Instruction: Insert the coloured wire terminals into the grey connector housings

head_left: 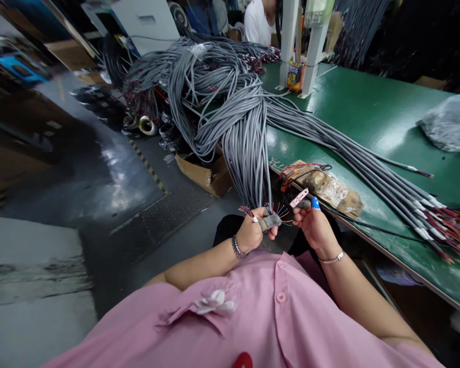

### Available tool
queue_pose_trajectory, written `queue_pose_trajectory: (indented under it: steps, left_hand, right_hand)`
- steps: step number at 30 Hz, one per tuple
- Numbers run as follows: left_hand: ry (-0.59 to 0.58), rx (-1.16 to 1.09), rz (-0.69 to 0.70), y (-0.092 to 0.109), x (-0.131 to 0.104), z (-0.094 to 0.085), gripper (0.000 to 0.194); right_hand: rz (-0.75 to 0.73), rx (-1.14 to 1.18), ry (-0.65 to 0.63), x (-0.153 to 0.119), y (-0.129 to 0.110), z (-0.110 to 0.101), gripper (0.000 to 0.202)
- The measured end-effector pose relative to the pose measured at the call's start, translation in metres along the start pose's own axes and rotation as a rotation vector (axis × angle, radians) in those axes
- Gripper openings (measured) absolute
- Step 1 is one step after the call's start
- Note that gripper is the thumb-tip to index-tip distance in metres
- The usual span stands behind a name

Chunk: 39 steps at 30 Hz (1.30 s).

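Note:
My left hand is closed around the end of a grey cable, with a grey cover on its thumb. Thin coloured wires fan out beside that thumb, and more wire tips stick out at the hand's left side. Just to the right, my right hand is closed on a small flat pink tool with holes in it; its exact kind is unclear. A blue cover wraps a fingertip of this hand. From the bench, a thick bundle of grey cables hangs down to my left hand.
More grey cables lie along the green bench, their white-banded ends fanned at right. A taped wooden block sits at the bench edge. A cardboard box stands on the floor. Behind the bench is a person in white.

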<state>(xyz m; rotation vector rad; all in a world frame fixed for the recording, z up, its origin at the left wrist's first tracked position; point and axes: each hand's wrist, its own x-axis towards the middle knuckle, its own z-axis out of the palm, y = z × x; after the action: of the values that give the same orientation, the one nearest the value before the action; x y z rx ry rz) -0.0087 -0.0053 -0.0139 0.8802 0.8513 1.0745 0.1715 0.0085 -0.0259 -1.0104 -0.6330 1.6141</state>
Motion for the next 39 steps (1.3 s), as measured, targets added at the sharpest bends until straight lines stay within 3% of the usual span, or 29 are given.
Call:
queue_pose_trajectory:
  steps: [3,7,17,25,31,39]
  left_hand:
    - [-0.058,-0.038,-0.030,0.003,0.003,0.003,0.035]
    - [-0.108,-0.054,-0.056,0.003,0.009,0.007,0.031]
    - [-0.203,0.007,-0.129,0.002,0.016,0.011,0.035]
    - [-0.203,0.014,-0.149,0.003,0.017,0.009,0.036]
    - [-0.212,0.000,-0.149,0.003,0.020,0.010,0.039]
    - [-0.179,0.021,-0.166,0.002,0.021,0.011,0.039]
  right_hand:
    - [0.055,0.026,-0.060,0.008,-0.007,0.006,0.053]
    - [-0.009,0.041,-0.105,0.013,-0.012,0.013,0.042]
    - [-0.105,0.028,-0.059,0.009,-0.008,0.019,0.040]
    - [-0.357,-0.135,0.179,0.012,0.004,0.019,0.041]
    - [-0.112,0.011,-0.009,0.013,-0.002,0.025,0.049]
    - [-0.089,0.143,0.022,0.014,-0.008,0.030,0.044]
